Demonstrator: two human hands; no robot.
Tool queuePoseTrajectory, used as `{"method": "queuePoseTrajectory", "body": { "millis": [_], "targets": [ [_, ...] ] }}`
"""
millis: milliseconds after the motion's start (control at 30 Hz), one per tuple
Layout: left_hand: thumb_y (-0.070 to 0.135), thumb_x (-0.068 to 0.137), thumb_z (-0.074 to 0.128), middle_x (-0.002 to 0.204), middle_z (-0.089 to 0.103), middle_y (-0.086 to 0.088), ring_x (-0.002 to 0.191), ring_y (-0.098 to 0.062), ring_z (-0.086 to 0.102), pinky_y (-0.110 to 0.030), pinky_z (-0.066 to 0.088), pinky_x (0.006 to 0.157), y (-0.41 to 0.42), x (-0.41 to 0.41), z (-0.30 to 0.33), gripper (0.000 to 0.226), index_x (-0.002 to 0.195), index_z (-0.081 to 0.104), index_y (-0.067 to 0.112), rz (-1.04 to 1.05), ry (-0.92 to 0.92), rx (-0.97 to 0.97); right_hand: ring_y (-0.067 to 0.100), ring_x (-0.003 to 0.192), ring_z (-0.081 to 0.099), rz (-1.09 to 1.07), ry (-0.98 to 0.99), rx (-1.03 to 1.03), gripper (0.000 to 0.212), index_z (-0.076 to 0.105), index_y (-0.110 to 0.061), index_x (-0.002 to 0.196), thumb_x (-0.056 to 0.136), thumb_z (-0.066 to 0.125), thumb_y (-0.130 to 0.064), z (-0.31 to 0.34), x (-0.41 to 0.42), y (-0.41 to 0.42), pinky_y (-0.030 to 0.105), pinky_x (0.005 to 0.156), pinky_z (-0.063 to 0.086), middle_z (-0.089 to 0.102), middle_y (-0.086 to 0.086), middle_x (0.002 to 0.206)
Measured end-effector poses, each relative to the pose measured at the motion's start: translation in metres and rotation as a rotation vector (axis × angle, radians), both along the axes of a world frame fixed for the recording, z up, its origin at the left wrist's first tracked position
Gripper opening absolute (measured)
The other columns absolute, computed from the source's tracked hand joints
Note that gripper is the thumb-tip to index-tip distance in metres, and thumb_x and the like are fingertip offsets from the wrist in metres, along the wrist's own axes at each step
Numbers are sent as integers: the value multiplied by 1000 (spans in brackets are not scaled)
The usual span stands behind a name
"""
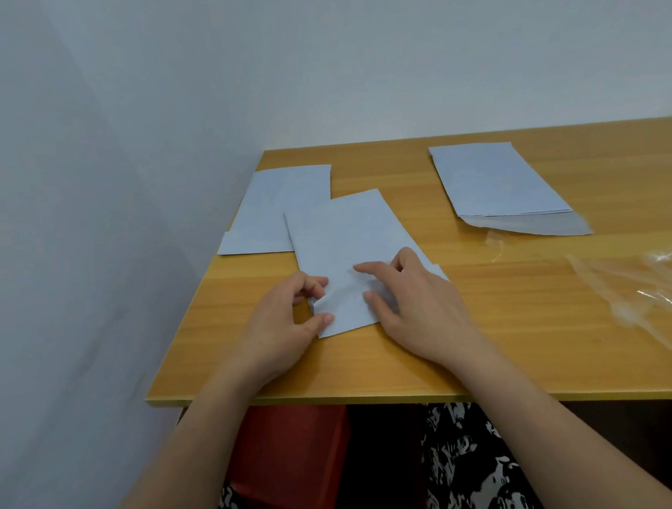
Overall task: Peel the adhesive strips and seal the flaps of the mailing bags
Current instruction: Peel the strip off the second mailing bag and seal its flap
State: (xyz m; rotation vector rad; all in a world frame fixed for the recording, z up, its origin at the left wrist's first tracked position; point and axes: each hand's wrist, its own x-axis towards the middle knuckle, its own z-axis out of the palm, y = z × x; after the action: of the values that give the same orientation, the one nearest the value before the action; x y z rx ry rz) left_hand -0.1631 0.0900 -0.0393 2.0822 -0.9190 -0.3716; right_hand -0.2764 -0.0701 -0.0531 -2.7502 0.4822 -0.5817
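Wooden table, near edge: mailing bag lying flat. I'm pinching its near-left flap corner with my left hand, right hand pressing spread fingers to stop sliding.
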Motion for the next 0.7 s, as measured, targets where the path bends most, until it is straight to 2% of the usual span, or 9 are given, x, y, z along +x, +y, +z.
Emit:
{"method": "queuePoseTrajectory", "body": {
  "millis": [100, 200, 267, 433, 600, 700],
  "targets": [
    [17, 84, 67, 124, 56, 22, 111, 1, 50, -12, 37, 85, 1, -2, -2, 19, 91, 52, 26, -8, -54, -20, 4, 64, 43, 24, -22, 7, 26, 56, -36, 118, 93, 49, -42, 0, -1, 1, 23, 54, 40, 37, -8, 99],
    [17, 83, 68, 121, 59, 22, 111, 1, 52, -21, 41, 93, 3, -3, -4, 20, 86, 52, 28, -5, -51, -61, 7, 64, 45, 51, -115, 42, 15, 62, -30, 103, 90, 58, -36, 1, -4, 3, 21, 50, 39, 38, -10, 92],
    [16, 81, 70, 117, 61, 22, 110, 2, 54, -23, 43, 95, 5, -3, -4, 21, 83, 54, 29, 2, -36, -104, 9, 64, 46, 65, -161, 47, 10, 65, -26, 95, 87, 62, -31, 3, -6, 5, 26, 49, 43, 39, -10, 88],
    [10, 80, 69, 108, 65, 18, 105, 7, 56, -16, 42, 92, 7, -4, -4, 17, 75, 58, 22, -12, -36, -133, 11, 63, 48, 68, -201, 19, 7, 65, -23, 88, 82, 66, -20, 3, -8, 7, 35, 47, 47, 42, -11, 85],
    [3, 78, 67, 106, 67, 14, 105, 6, 57, -16, 42, 93, 9, -3, -5, 19, 71, 60, 19, -41, -72, -152, 11, 58, 47, 78, -162, -26, 4, 61, -25, 86, 83, 61, -28, 7, -13, 12, 33, 43, 45, 44, -12, 86],
    [0, 76, 67, 106, 67, 13, 107, 3, 58, -18, 41, 95, 13, -3, -7, 24, 68, 60, 21, -59, -100, -203, 9, 53, 42, 81, -132, -84, 13, 63, -24, 84, 84, 57, -36, 9, -16, 13, 24, 41, 37, 44, -12, 86]
  ]
}}
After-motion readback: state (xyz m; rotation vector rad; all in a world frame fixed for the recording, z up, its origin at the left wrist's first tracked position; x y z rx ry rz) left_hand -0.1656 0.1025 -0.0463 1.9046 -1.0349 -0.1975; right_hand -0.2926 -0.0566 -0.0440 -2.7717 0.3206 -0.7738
